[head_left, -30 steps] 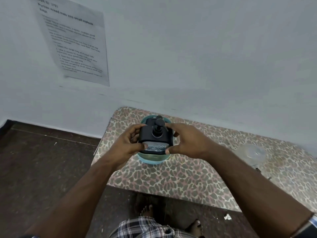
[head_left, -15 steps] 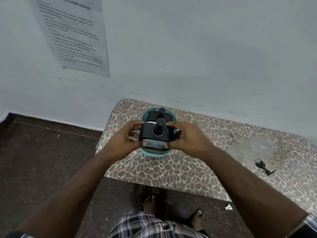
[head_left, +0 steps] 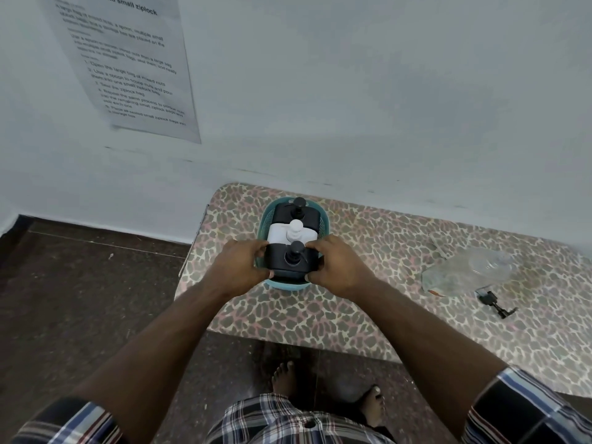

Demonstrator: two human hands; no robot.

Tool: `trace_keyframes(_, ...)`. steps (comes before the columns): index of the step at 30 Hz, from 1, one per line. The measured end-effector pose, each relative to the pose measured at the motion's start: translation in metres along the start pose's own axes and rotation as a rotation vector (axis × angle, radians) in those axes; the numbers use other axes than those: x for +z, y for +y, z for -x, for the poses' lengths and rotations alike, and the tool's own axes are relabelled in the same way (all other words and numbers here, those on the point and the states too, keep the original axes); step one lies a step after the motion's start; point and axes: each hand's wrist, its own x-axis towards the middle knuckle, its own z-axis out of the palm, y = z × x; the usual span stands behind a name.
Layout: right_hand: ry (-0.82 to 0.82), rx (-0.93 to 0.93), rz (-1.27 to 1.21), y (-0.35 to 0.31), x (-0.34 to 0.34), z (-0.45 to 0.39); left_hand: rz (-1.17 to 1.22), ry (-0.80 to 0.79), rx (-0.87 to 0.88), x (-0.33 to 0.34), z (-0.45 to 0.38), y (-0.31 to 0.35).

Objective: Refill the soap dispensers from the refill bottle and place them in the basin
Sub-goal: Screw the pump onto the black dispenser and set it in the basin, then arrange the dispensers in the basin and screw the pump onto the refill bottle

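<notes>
A teal basin (head_left: pixel 288 286) stands on the leopard-print table (head_left: pixel 336 315) near its left end. Inside it a black soap dispenser (head_left: pixel 296 214) stands at the back and a white soap dispenser (head_left: pixel 293 233) in the middle. A third, black dispenser (head_left: pixel 293 259) sits at the basin's front, seen from above with its pump head up. My left hand (head_left: pixel 242 267) grips its left side and my right hand (head_left: pixel 336 267) grips its right side, fingers curled round its edges. The clear refill bottle (head_left: pixel 471 272) lies on its side on the table to the right.
A small black cap or pump part (head_left: pixel 495 304) lies on the table in front of the refill bottle. A printed sheet (head_left: pixel 128 65) hangs on the white wall behind. Dark floor lies to the left and below, with my bare feet by the table's front edge.
Both hands have lowered the black dispenser from above the basin into its front. The white dispenser behind it has come into view.
</notes>
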Motion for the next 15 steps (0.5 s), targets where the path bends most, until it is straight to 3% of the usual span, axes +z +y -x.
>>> trace_keyframes(8, 0.025, 0.025, 0.017, 0.007, 0.014, -0.005, -0.150, 0.014, -0.050, 0.013, -0.003, 0.004)
trace_keyframes(15, 0.111, -0.032, -0.072, 0.018, 0.012, 0.022, 0.061, 0.197, -0.079, 0.028, 0.020, 0.020)
